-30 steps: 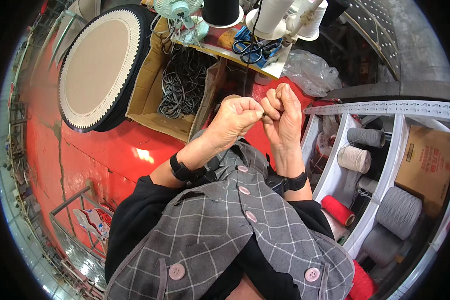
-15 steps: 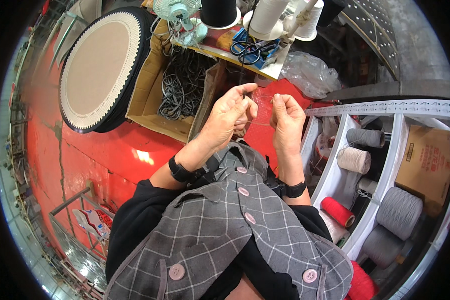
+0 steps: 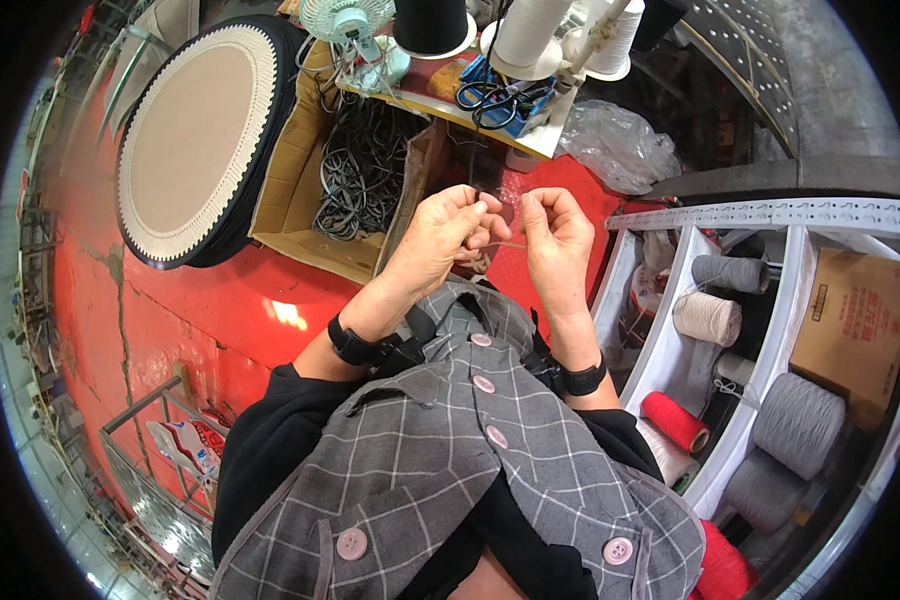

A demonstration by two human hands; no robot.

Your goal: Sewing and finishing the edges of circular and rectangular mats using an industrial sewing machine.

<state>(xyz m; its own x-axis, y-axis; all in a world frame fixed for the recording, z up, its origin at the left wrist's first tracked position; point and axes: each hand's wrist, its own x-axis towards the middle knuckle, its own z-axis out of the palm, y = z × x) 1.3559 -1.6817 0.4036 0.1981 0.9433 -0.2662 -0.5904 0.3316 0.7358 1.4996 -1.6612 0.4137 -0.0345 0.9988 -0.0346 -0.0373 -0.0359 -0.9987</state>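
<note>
My left hand (image 3: 444, 235) and my right hand (image 3: 558, 237) are raised side by side in front of my chest, a small gap apart. A thin pale thread (image 3: 510, 244) crosses that gap. On the left, the fingers are curled with thumb and index pinched together. Thumb and index of my right hand are pressed together too, at the thread's other side. The thread's ends are hidden in the fingers. Just left of my left hand stands an open cardboard box (image 3: 292, 190) with a tangle of dark grey cords (image 3: 355, 190) in it.
Back left stands a stack of round pieces with a beige, scalloped top (image 3: 192, 140). A table (image 3: 440, 115) at the back carries thread cones (image 3: 526, 35), a small fan (image 3: 346, 22) and scissors (image 3: 485, 100). To the right, a white rack (image 3: 745, 365) holds several yarn spools (image 3: 800, 420).
Both hands have come a little lower and nearer each other. My left index finger, stretched out before, is now bent in. The thread's loop between the hands has shortened.
</note>
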